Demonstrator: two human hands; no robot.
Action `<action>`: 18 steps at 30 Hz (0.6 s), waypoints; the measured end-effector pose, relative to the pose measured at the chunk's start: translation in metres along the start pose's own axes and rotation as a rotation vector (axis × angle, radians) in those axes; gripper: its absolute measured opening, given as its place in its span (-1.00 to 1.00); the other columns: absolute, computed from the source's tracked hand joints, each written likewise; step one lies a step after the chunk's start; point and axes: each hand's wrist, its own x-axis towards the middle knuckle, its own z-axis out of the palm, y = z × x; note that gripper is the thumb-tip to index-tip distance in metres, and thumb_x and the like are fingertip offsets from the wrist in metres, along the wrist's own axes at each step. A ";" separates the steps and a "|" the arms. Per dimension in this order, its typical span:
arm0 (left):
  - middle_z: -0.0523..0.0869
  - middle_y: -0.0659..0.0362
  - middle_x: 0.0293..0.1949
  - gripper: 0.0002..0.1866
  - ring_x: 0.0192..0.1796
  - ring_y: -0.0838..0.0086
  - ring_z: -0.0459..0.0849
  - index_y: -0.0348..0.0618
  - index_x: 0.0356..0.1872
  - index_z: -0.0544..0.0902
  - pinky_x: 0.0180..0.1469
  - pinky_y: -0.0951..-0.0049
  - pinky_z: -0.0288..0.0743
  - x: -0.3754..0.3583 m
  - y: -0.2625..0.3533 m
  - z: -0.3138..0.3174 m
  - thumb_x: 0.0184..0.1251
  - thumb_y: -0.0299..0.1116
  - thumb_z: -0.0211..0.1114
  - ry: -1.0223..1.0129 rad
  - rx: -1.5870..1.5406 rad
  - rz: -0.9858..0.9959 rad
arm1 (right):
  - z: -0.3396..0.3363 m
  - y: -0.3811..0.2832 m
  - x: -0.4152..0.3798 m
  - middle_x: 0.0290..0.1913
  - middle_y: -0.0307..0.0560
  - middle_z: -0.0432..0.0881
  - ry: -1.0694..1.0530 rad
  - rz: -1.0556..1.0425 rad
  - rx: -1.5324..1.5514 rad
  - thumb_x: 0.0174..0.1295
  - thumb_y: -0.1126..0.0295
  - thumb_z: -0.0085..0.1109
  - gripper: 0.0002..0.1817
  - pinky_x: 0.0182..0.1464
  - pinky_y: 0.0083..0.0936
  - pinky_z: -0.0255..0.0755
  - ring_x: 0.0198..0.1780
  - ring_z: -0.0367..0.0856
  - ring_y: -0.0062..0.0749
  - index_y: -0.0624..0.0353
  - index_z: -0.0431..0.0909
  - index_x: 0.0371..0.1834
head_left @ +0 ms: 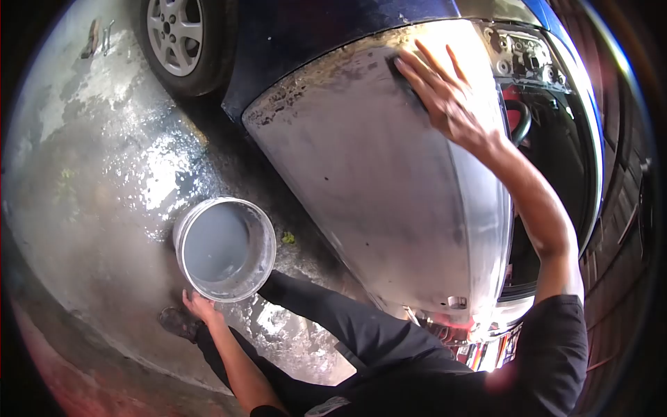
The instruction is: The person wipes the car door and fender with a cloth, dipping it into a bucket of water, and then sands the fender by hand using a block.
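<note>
My right hand (445,101) lies on the upper part of a car door (396,174), fingers stretched out and spread. Beneath it, along the edge of the fingers, shows a dark flat piece (401,73) that looks like sandpaper. The door panel is dull grey, with bare, brownish patches by its far edge. Low on the left, my left hand (200,306) grips a pale bucket (268,257) at the near side of its rim. Cloudy grey water (217,240) is inside the bucket.
A car wheel (170,38) stands beyond the door. The concrete floor (90,201) is wet and shiny in places, with tools (107,37) lying far left. The door's window opening (556,160) shows a steering wheel (520,121). My legs (347,330) are beside the bucket.
</note>
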 end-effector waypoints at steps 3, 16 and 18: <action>0.63 0.04 0.19 -0.32 0.01 0.21 0.70 0.11 0.59 0.29 -0.01 0.19 0.63 -0.016 0.012 0.005 0.46 -0.37 0.23 0.050 0.009 -0.007 | 0.005 -0.009 -0.022 0.60 0.05 0.39 0.004 0.045 0.026 0.30 0.50 0.11 -0.36 0.71 0.07 -0.01 0.67 0.25 -0.10 0.26 0.42 0.52; 0.55 -0.01 0.31 -0.27 -0.11 0.22 0.69 0.12 0.63 0.20 -0.04 0.18 0.60 -0.024 0.024 -0.006 0.49 -0.30 0.27 0.017 -0.021 0.009 | 0.002 -0.013 0.001 0.57 0.06 0.43 0.024 0.026 0.034 0.25 0.61 0.13 -0.35 0.71 0.10 -0.02 0.68 0.24 -0.12 0.31 0.46 0.49; 0.56 -0.01 0.28 -0.26 -0.12 0.22 0.69 0.12 0.62 0.21 -0.03 0.18 0.59 -0.025 0.025 0.000 0.47 -0.29 0.29 0.001 -0.027 0.029 | -0.001 -0.011 0.007 0.58 0.06 0.43 0.036 0.019 0.043 0.25 0.62 0.13 -0.35 0.70 0.11 -0.01 0.68 0.24 -0.12 0.30 0.46 0.50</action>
